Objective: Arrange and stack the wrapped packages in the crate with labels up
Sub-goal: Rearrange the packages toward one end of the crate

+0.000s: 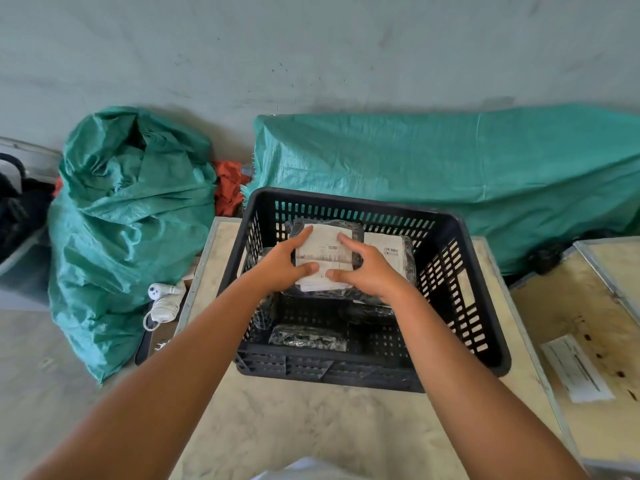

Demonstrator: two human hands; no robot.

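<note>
Two green woven sacks fill the back of my view: the long one (450,174) lies across from twelve to three o'clock against the wall, and the crumpled one (128,220) slumps at ten o'clock on the floor. Below them I see the pale table (311,427) running up from six o'clock, with a second wooden top (595,323) just beside it at four o'clock carrying a loose paper slip (576,372). On the pale table sits the black slotted crate (485,299), dead centre. Inside it, toward its far side, I have the top wrapped package (325,258), dark plastic with its white label facing up, resting on other dark packages beneath. A second labelled package (391,251) lies just beside it at two o'clock from it, label up as well, partly hidden by my right hand. A smaller dark wrapped package (308,337) lies low against the crate's near wall at six o'clock, no label showing. My left hand (280,265) presses the top package from nine o'clock, fingers spread over the label edge and thumb on the label; my right hand (367,268) mirrors it from three o'clock, so both clasp that package between them. A white corded device (164,303) lies at eight o'clock by the table's left edge.
</note>
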